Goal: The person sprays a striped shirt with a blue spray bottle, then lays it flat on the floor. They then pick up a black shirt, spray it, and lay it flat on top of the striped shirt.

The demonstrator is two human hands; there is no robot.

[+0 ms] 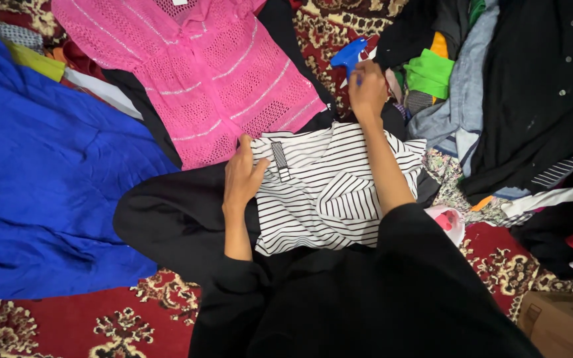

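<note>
A white top with black stripes (319,192) lies flat in front of me on a black garment (174,219). My left hand (241,176) rests on its left edge, fingers spread, pressing the fabric down. Farther out, my right hand (367,89) is closed around a blue plastic tool shaped like a small gun (349,54), held just past the top edge of the striped top. Both my forearms come out of black sleeves.
A pink knitted top (207,73) lies at the upper left, a large blue cloth (41,179) at the left. A heap of mixed clothes (499,99) fills the right side. Under all of it is a red patterned carpet (101,318). A cardboard box (562,325) sits at the bottom right.
</note>
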